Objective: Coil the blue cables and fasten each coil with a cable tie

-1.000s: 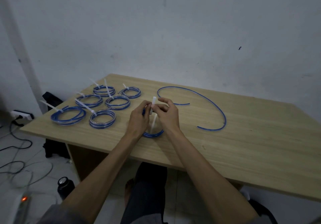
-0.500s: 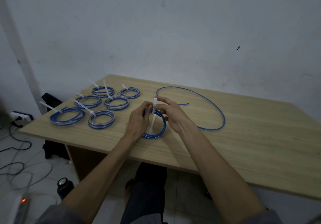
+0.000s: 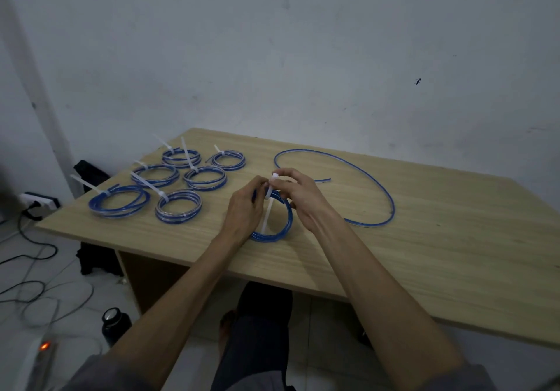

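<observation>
- The wooden table (image 3: 424,254) carries everything.
- Right of my coil, a loose blue cable (image 3: 385,190) curves.
- Left of it lie six tied coils (image 3: 178,210).
- My left hand (image 3: 244,208) grips the blue coil (image 3: 280,230).
- My right hand (image 3: 303,196) pinches the white cable tie (image 3: 268,208) over it.

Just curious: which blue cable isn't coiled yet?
The long blue cable lying in one open arc at the hands' right; the others are wound into small rings.

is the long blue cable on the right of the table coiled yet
No. The long blue cable lies uncoiled in one open arc on the table, with no tie on it.
</observation>
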Available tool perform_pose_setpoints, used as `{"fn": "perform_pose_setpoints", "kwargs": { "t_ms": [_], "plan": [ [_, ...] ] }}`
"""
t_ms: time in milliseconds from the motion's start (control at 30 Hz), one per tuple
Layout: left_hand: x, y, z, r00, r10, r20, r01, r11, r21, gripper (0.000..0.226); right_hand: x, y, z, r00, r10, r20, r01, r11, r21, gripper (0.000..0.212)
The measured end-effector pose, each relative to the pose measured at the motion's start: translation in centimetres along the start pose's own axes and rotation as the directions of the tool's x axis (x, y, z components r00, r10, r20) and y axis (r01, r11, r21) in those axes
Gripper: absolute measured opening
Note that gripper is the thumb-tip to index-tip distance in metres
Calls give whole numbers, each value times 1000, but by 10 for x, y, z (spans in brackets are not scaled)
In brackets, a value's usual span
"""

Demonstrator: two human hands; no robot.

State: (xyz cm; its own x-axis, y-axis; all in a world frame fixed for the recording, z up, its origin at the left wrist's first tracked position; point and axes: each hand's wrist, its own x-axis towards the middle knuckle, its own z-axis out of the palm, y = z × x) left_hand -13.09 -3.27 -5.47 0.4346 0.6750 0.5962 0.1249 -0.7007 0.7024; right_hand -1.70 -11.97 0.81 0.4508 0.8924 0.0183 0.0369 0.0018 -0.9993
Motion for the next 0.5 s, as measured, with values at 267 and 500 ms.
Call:
{"fn": "perform_pose_setpoints", "kwargs": {
  "t_ms": [267,500],
  "plan": [
    [0,-1,-1,998,-22,53,25,999,-46,19,4,5,-4,993,-101,-65,99,995,-23,15],
    [0,2,0,994,-64,86,67,997,-32,28,7,11,1,969,-163,-185,161,987,-27,13]
  ]
}}
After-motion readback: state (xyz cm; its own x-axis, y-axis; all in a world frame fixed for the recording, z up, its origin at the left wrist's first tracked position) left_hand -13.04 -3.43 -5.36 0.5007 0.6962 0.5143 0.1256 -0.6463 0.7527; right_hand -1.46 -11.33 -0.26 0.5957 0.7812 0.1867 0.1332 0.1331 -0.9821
